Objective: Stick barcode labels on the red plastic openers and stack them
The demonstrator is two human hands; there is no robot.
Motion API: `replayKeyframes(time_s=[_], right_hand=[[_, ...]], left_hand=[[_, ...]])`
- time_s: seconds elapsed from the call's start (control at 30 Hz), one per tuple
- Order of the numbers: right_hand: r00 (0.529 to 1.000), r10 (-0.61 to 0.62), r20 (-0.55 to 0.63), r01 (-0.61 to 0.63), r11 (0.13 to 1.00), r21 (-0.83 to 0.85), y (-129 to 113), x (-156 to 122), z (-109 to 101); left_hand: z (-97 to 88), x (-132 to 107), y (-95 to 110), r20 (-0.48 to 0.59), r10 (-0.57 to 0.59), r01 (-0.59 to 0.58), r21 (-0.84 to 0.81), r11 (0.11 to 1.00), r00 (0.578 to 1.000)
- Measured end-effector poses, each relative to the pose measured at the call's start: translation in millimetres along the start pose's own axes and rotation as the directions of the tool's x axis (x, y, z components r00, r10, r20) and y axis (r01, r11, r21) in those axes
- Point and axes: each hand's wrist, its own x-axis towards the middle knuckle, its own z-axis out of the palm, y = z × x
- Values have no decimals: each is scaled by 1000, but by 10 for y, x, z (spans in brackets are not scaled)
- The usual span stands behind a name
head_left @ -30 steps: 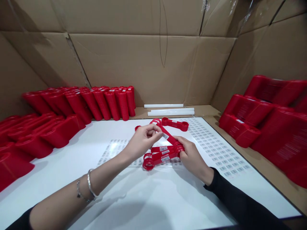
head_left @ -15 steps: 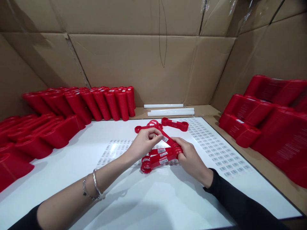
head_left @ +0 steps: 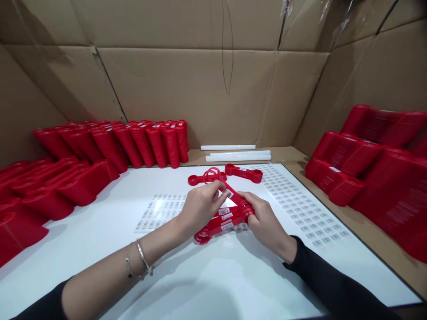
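Note:
My right hand [head_left: 263, 218] grips one end of a fanned bundle of flat red plastic pieces [head_left: 222, 220] with ring-shaped ends, each with a small white barcode label. My left hand [head_left: 202, 205] pinches the uppermost piece of the fan [head_left: 218, 178] near its label, fingers closed on it. The bundle's lower pieces rest on the white table [head_left: 100, 231]. Two more red pieces [head_left: 243, 172] lie just beyond the hands. A sheet of barcode stickers [head_left: 160, 211] lies under my left hand.
Rows of stacked red pieces [head_left: 110, 142] fill the left side and back left. More red stacks [head_left: 367, 164] sit on the right. A second long sticker sheet [head_left: 300, 209] lies at the right. White tubes [head_left: 233, 153] rest by the cardboard back wall [head_left: 200, 89].
My left hand has dropped lower and pulled toward me along the top piece. The fanned bundle has shifted slightly left and down onto the table. My right hand has barely moved.

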Motion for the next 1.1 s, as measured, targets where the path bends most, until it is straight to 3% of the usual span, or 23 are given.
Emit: replayKeyframes(time_s=[0.07, 0.13, 0.27, 0.43, 0.6, 0.73, 0.83, 0.93, 1.0, 1.1], right_hand=[[1000, -17, -2, 17, 1000, 5, -9, -4, 4], [1000, -31, -2, 31, 999, 7, -17, -8, 6], [999, -41, 18, 41, 999, 27, -23, -12, 12], [999, -41, 19, 40, 998, 38, -26, -16, 12], [1000, 2, -2, -2, 999, 55, -6, -9, -21], [999, 4, -50, -3, 1000, 21, 55, 13, -45], [996, 8, -91, -7, 1000, 6, 89, 25, -66], [994, 40, -105, -39, 999, 20, 102, 30, -94], [993, 50, -106, -48, 999, 22, 103, 31, -107], [995, 20, -93, -19, 1000, 14, 92, 25, -105]], left_hand=[[29, -23, -37, -76, 140, -123, 197, 973, 987], [40, -22, -78, -124, 207, -157, 328, 932, 970], [18, 25, -147, -173, 139, -59, 404, 913, 975], [-5, 87, -228, -156, 107, -65, 256, 965, 982], [-24, 127, -340, -284, 230, -237, 9, 971, 931], [-5, 107, -398, -330, 212, -244, -56, 968, 920], [10, 61, -406, -292, 235, -267, -75, 961, 927], [-3, 27, -385, -175, 240, -257, -84, 963, 955], [-30, 39, -371, -82, 183, -190, -86, 978, 980], [-83, 117, -407, 59, -27, 35, -130, 991, 998]])
